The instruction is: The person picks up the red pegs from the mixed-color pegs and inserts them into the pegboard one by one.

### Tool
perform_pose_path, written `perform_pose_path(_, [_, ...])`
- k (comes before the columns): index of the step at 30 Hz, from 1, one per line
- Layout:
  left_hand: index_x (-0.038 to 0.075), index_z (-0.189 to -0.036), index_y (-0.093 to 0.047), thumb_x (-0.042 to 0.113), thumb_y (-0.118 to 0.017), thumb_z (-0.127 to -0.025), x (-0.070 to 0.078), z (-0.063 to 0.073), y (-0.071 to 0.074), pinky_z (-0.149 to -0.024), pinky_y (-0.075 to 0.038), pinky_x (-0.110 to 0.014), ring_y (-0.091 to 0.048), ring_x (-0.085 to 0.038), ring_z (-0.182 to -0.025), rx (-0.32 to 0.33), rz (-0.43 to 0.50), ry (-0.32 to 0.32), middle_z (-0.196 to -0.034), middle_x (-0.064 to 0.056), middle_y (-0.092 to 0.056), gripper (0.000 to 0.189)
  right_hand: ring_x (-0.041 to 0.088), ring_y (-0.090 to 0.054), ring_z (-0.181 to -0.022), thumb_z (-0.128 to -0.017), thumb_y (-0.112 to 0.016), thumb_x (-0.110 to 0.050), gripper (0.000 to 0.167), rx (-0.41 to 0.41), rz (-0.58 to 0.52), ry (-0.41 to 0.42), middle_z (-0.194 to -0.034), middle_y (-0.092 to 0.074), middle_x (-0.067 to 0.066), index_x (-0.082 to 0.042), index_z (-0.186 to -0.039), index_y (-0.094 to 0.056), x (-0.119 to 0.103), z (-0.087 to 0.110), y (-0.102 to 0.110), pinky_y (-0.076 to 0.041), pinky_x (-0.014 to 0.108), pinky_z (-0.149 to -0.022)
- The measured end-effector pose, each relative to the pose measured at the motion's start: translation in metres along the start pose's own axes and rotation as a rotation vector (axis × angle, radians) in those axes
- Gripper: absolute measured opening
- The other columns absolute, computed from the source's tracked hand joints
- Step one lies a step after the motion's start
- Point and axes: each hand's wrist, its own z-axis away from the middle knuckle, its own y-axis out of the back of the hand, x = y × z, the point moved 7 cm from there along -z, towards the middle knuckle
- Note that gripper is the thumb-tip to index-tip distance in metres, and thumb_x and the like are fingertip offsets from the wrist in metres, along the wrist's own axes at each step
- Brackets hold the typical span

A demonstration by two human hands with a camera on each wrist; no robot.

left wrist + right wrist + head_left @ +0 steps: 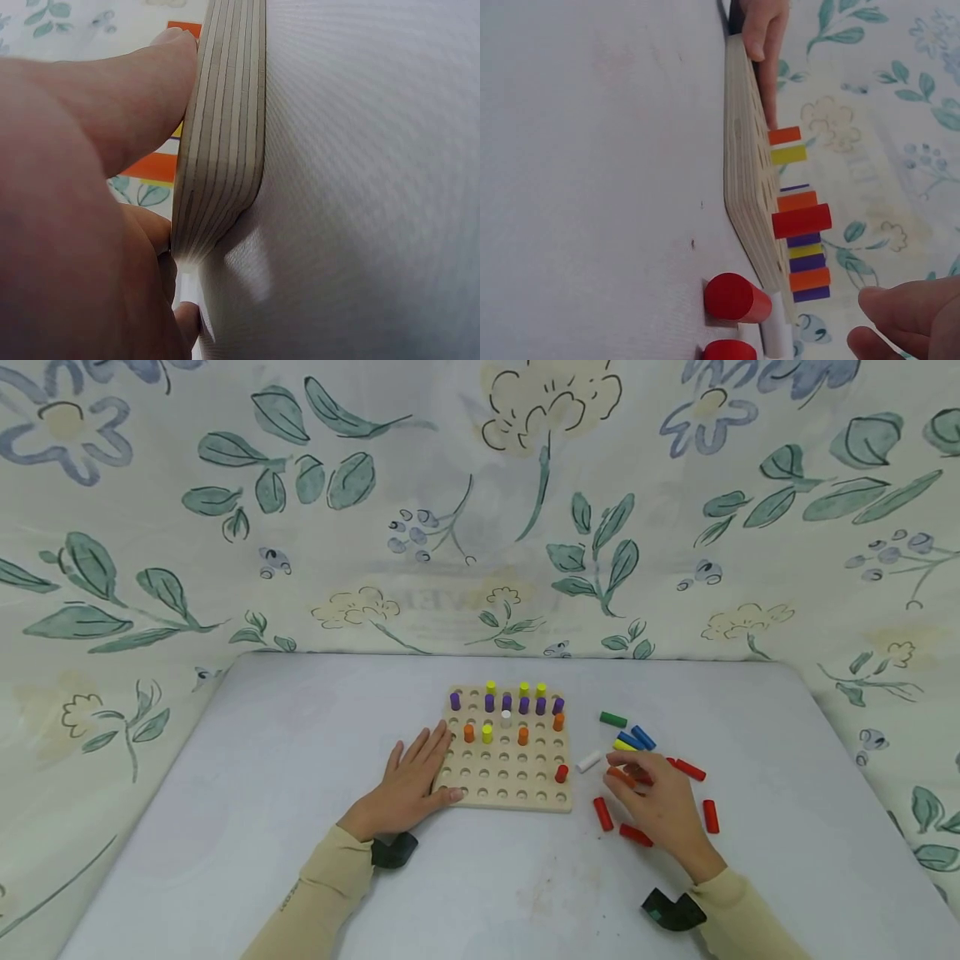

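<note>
My left hand [405, 785] rests against the left side of a wooden pegboard [517, 804], fingers stretched along its edge. In the left wrist view the thumb [142, 97] lies over the board's top near a corner. My right hand [663, 806] hovers over loose pegs right of the board, thumb and forefinger apart. An orange peg [621, 777] shows between them from above. No peg is visible between the right fingertips [885, 300] in the right wrist view. A red peg [561, 773] stands near the board's front right corner.
Purple pegs [490, 702], yellow pegs [491, 687], orange pegs [522, 737] and a white peg [506, 719] stand in the board. Loose around my right hand lie red pegs [603, 814], a white peg [588, 762], a green peg [613, 719] and blue pegs [643, 737].
</note>
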Motion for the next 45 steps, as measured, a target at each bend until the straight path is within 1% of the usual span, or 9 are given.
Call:
perform_pose_path(6, [-0.002, -0.159, -0.009, 0.044, -0.056, -0.101, 0.001, 0.001, 0.000, -0.116, 0.006, -0.063, 0.000, -0.041, -0.153, 0.006, 0.002, -0.014, -0.168, -0.017, -0.002, 0.088, 0.025, -0.064, -0.103, -0.089, -0.078, -0.012, 0.031, -0.045, 0.020, -0.013, -0.115, -0.067, 0.008, -0.008, -0.119, -0.070, 0.003, 0.004, -0.002, -0.059, 0.040, -0.082])
perform_pose_path(12, [-0.001, -0.160, -0.009, 0.044, -0.057, -0.101, -0.002, 0.001, -0.002, -0.116, 0.007, -0.062, 0.002, -0.038, -0.153, -0.005, 0.001, -0.002, -0.168, -0.014, 0.000, 0.089, 0.021, -0.065, -0.101, -0.089, -0.077, -0.012, 0.029, -0.047, 0.041, -0.013, -0.112, -0.070, 0.004, -0.009, -0.118, -0.071, 0.003, 0.010, -0.003, -0.057, 0.032, -0.082])
perform_pose_path(17, [-0.001, -0.160, -0.008, 0.045, -0.056, -0.101, -0.003, 0.001, -0.003, -0.116, 0.008, -0.062, 0.003, -0.038, -0.154, -0.007, -0.006, 0.001, -0.168, -0.014, 0.001, 0.089, 0.021, -0.066, -0.099, -0.087, -0.079, -0.008, 0.032, -0.047, 0.070, 0.006, -0.109, -0.072, 0.003, -0.007, -0.118, -0.071, 0.001, 0.015, -0.004, -0.057, 0.033, -0.082])
perform_pose_path(20, [0.000, -0.160, -0.007, 0.046, -0.056, -0.101, -0.003, 0.000, -0.004, -0.116, 0.008, -0.062, 0.004, -0.037, -0.154, -0.008, -0.002, 0.002, -0.169, -0.013, 0.001, 0.089, 0.019, -0.064, -0.096, -0.086, -0.080, -0.010, 0.034, -0.051, 0.098, 0.004, -0.107, -0.072, 0.002, -0.007, -0.118, -0.071, 0.001, 0.017, -0.005, -0.056, 0.032, -0.080])
perform_pose_path(24, [-0.001, -0.160, -0.008, 0.046, -0.056, -0.101, -0.002, 0.000, -0.003, -0.116, 0.008, -0.062, 0.003, -0.038, -0.154, -0.004, 0.000, -0.002, -0.169, -0.014, 0.001, 0.089, 0.016, -0.059, -0.090, -0.085, -0.082, -0.015, 0.033, -0.062, 0.123, -0.015, -0.104, -0.071, 0.000, -0.009, -0.116, -0.072, 0.003, 0.018, -0.007, -0.054, 0.028, -0.075])
perform_pose_path(30, [-0.001, -0.160, -0.008, 0.045, -0.056, -0.101, -0.002, 0.000, -0.004, -0.116, 0.008, -0.062, 0.003, -0.038, -0.154, -0.004, -0.007, -0.006, -0.168, -0.014, 0.001, 0.089, 0.016, -0.054, -0.085, -0.085, -0.083, -0.020, 0.034, -0.082, 0.152, -0.051, -0.099, -0.070, -0.001, -0.010, -0.115, -0.073, 0.003, 0.019, -0.010, -0.050, 0.026, -0.070])
perform_pose_path(37, [-0.001, -0.160, -0.009, 0.046, -0.055, -0.101, -0.001, 0.000, -0.004, -0.116, 0.007, -0.063, 0.002, -0.039, -0.153, 0.020, 0.005, -0.025, -0.168, -0.015, -0.001, 0.089, 0.016, -0.052, -0.085, -0.083, -0.084, -0.022, 0.038, -0.116, 0.193, -0.092, -0.097, -0.068, 0.000, -0.010, -0.117, -0.072, 0.004, 0.019, -0.012, -0.049, 0.026, -0.071])
perform_pose_path(40, [-0.001, -0.160, -0.009, 0.046, -0.056, -0.101, -0.001, 0.000, -0.004, -0.116, 0.007, -0.063, 0.002, -0.039, -0.153, 0.015, 0.004, -0.022, -0.168, -0.015, -0.001, 0.089, 0.016, -0.053, -0.086, -0.084, -0.084, -0.026, 0.039, -0.139, 0.209, -0.111, -0.097, -0.067, 0.000, -0.010, -0.117, -0.072, 0.005, 0.019, -0.015, -0.050, 0.028, -0.072])
perform_pose_path(45, [-0.001, -0.160, -0.008, 0.045, -0.056, -0.101, -0.003, 0.000, -0.003, -0.116, 0.008, -0.062, 0.003, -0.038, -0.154, 0.002, -0.006, -0.006, -0.168, -0.014, 0.000, 0.089, 0.017, -0.054, -0.088, -0.083, -0.085, -0.030, 0.040, -0.154, 0.232, -0.132, -0.097, -0.067, 0.001, -0.010, -0.114, -0.073, 0.005, 0.019, -0.020, -0.051, 0.031, -0.075])
